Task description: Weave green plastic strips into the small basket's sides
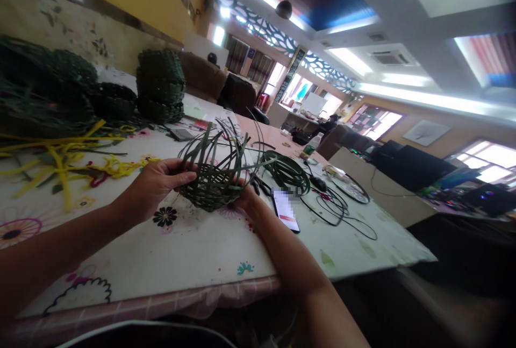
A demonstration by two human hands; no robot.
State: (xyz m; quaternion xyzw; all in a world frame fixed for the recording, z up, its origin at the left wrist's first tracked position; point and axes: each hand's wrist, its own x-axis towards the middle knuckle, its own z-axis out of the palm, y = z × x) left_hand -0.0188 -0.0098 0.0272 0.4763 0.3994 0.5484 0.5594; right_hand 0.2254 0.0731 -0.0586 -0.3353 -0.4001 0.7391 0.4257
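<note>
A small half-woven basket (212,189) of dark green strips is held just over the table, its loose strip ends standing up and fanning outward. My left hand (163,184) pinches its left side, thumb on the outside near the upper woven rows. On the other side, my right hand (244,194) is curled against the basket's right wall; its fingers are partly hidden behind the weave. A coil of green strip (286,171) lies on the table beyond my right hand, and a phone with a lit screen (286,211) is beside my right forearm.
Finished-looking dark green baskets (160,84) are stacked at the back left. Yellow strips (60,162) lie in front of them. To the right are a computer mouse (317,183), thin black loops (338,208) and a bottle (312,145). The flowered tablecloth (181,262) ends near my body.
</note>
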